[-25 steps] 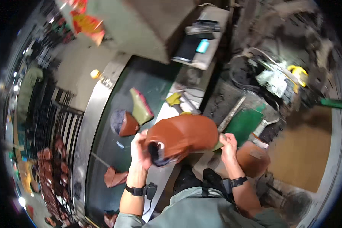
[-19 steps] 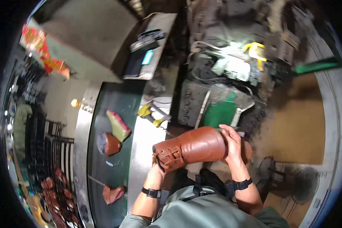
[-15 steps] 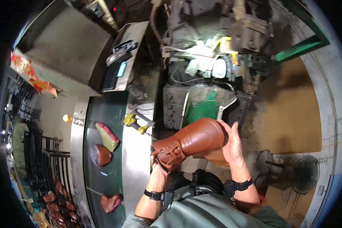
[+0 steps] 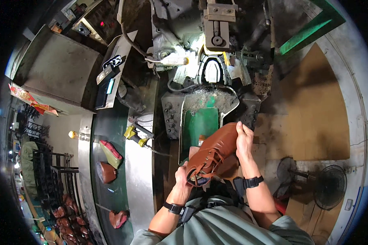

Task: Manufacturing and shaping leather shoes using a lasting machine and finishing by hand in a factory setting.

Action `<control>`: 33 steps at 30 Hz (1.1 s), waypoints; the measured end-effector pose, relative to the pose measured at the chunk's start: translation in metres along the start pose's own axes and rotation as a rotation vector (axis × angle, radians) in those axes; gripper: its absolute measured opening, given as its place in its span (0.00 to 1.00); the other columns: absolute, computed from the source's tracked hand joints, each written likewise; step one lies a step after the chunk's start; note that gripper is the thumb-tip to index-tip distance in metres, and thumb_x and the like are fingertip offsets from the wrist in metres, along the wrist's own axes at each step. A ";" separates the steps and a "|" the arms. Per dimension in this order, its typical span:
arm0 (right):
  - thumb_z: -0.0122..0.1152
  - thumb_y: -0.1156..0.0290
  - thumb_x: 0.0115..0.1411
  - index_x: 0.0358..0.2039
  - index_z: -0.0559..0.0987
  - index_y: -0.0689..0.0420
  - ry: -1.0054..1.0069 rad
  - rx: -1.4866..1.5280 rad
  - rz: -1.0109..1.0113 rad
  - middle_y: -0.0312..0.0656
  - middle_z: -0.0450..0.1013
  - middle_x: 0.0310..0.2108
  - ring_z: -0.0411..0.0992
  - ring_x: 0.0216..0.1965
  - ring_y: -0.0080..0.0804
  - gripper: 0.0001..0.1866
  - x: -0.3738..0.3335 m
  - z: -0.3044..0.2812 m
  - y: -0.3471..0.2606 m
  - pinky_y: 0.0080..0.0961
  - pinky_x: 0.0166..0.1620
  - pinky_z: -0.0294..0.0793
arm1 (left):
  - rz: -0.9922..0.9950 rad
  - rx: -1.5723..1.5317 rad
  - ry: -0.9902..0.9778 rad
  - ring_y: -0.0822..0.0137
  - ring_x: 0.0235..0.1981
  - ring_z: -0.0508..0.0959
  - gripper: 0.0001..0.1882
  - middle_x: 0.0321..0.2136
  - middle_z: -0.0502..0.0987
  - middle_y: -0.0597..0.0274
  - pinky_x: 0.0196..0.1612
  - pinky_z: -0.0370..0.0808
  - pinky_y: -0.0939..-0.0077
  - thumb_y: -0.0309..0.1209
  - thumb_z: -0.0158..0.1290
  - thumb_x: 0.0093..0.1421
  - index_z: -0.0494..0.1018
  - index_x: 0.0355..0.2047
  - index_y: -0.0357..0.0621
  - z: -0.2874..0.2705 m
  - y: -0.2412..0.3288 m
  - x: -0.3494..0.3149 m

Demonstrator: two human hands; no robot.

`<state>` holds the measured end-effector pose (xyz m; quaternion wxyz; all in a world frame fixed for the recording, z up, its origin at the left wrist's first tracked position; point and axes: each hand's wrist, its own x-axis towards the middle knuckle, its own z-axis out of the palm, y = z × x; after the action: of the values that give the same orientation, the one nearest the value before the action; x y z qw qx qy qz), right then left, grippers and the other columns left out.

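Observation:
A brown leather shoe upper (image 4: pixel 216 149) with loose laces is held between my two hands in front of my body. It lies at a slant, its toe end up and to the right, its laced opening down and to the left. My left hand (image 4: pixel 182 174) grips the edge of the opening, its fingers partly hidden behind the leather. Around the side of the toe end, my right hand (image 4: pixel 244 139) is closed, thumb on top. Beyond the shoe upper stands a machine with a lit, shoe-shaped clamp (image 4: pixel 212 70) and a green-bottomed tray (image 4: pixel 200 124) below it.
To the left runs a green conveyor belt (image 4: pixel 122 179) carrying several leather shoe parts (image 4: pixel 107 172). A yellow-and-black hand tool (image 4: pixel 135 136) lies on the metal ledge beside it. At the right are a black fan (image 4: pixel 330 185) and a cardboard sheet (image 4: pixel 315 110). Several brown shoes (image 4: pixel 67 220) fill the lower left.
The shoe upper has turned in my hands, its laces now facing up more and its toe end tilted further away. My left hand has shifted right. The view has moved, showing more of the machine.

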<state>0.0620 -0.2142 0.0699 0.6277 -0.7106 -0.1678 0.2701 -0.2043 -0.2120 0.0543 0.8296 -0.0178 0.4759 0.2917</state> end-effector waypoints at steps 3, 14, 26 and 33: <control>0.58 0.60 0.72 0.22 0.71 0.62 -0.015 0.001 -0.075 0.27 0.57 0.21 0.54 0.27 0.19 0.24 0.014 0.014 -0.016 0.27 0.31 0.58 | 0.088 0.184 0.069 0.44 0.55 0.77 0.21 0.59 0.72 0.40 0.57 0.78 0.46 0.33 0.32 0.77 0.65 0.60 0.32 -0.030 -0.010 0.034; 0.60 0.51 0.70 0.44 0.82 0.61 -0.161 0.112 -0.030 0.37 0.77 0.39 0.71 0.42 0.27 0.23 0.089 0.084 -0.096 0.29 0.49 0.70 | 0.362 0.475 -0.568 0.57 0.44 0.83 0.18 0.48 0.76 0.52 0.38 0.87 0.55 0.43 0.44 0.77 0.63 0.57 0.45 0.163 0.086 0.069; 0.58 0.53 0.72 0.57 0.77 0.62 -0.112 0.451 0.312 0.45 0.78 0.51 0.78 0.49 0.36 0.26 0.126 0.100 -0.042 0.35 0.52 0.78 | 0.380 0.323 -0.646 0.67 0.45 0.79 0.17 0.47 0.76 0.57 0.46 0.82 0.67 0.43 0.48 0.76 0.66 0.53 0.43 0.230 0.123 0.191; 0.52 0.56 0.75 0.59 0.75 0.63 -0.162 0.509 0.353 0.46 0.78 0.53 0.79 0.49 0.37 0.24 0.123 0.095 -0.050 0.35 0.52 0.80 | 0.367 0.323 -0.658 0.68 0.44 0.79 0.17 0.46 0.76 0.58 0.46 0.82 0.68 0.43 0.50 0.75 0.67 0.54 0.44 0.235 0.120 0.197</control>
<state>0.1081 -0.0593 0.0913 0.7132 -0.5251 -0.0182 0.4639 -0.0072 0.0522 0.0546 0.8637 0.2923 0.2200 0.3466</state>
